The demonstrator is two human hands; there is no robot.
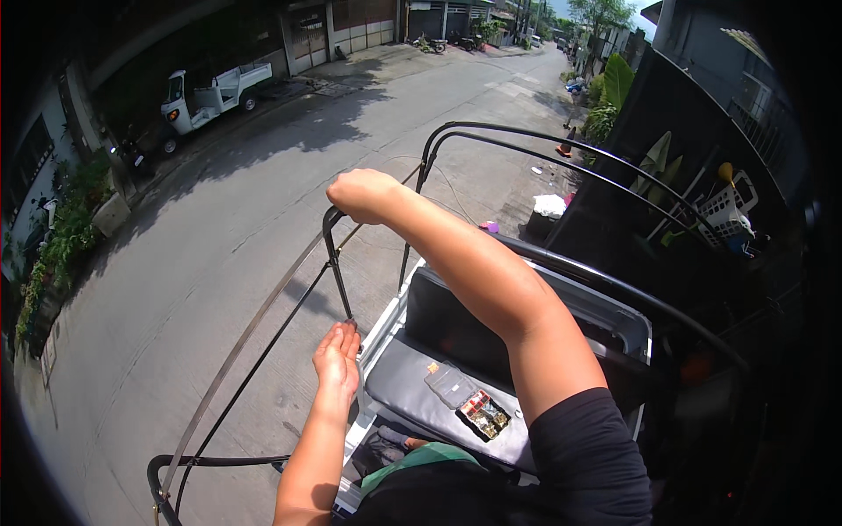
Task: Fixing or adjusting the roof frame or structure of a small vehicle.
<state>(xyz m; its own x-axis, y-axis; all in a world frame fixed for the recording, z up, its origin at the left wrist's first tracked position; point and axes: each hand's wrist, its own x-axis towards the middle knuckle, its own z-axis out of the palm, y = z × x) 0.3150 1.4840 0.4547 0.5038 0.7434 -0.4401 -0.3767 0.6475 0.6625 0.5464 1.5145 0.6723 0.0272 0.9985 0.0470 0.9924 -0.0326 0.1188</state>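
Note:
My right hand (361, 195) is closed at the upper bend of a black tubular frame (331, 232). Its curled fingers are turned away, so whatever they grip is hidden. Lower down, my left hand (338, 358) is open, palm up, with fingers stretched beside the foot of the frame's post. A long flat strip (250, 337) slants down from that bend toward the lower left, with a thin black bar (254, 368) running alongside. On the grey padded seat (399, 373) lies a compartment box (484, 415) of small parts, its clear lid (451, 386) folded back.
More black tubing (526, 149) arches over the vehicle's white body (386, 329). A lower tube (228, 461) juts out at the left. A paved road (263, 210) passes alongside, with a white three-wheeler (215, 98) parked across it. A white basket (732, 210) hangs at the right.

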